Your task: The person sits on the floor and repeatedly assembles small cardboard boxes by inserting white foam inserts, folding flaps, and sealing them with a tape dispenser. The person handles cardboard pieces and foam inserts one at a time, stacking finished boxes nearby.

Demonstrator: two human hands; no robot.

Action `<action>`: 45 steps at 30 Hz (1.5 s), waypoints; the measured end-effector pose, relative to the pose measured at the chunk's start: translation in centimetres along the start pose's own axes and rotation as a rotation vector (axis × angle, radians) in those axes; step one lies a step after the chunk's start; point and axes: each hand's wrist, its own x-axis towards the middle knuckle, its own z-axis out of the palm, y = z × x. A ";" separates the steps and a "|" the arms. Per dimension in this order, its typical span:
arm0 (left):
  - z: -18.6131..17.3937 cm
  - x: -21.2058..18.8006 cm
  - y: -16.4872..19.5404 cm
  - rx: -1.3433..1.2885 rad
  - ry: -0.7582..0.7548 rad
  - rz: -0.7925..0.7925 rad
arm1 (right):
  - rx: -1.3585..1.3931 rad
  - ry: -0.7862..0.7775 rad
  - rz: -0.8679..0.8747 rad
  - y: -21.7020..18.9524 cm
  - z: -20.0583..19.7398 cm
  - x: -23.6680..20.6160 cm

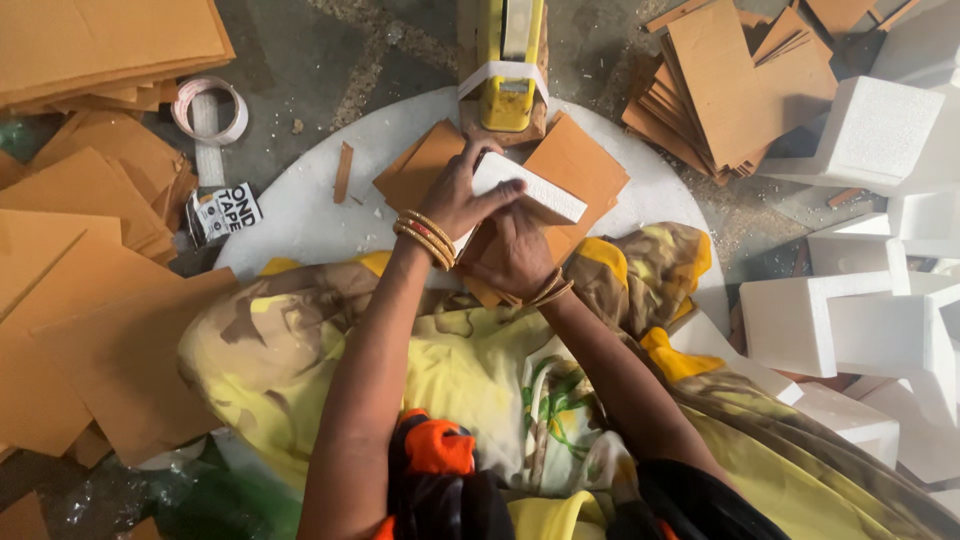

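both hands [490, 225], white foam block [525, 188], tan cardboard [580, 165]

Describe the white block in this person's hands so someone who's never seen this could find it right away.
Start at the round white board on the floor, with the yellow tape dispenser at its far edge. Just below it, the left hand and right hand grip a white foam block over brown cardboard pieces. Unlike the foam pieces piled at right, it is held.

One tape roll [208, 110], one tape dispenser [508, 60]
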 end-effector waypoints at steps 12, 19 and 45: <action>-0.4 -1.6 -0.2 -0.154 0.268 0.068 | -0.117 -0.211 -0.138 1.9 -0.5 3.2; -0.6 -1.5 0.2 -0.178 0.319 0.070 | -0.081 -0.220 -0.166 0.6 -1.5 4.6; 0.2 -0.5 0.0 -0.012 0.404 0.076 | 0.660 0.162 0.332 1.5 -11.3 11.8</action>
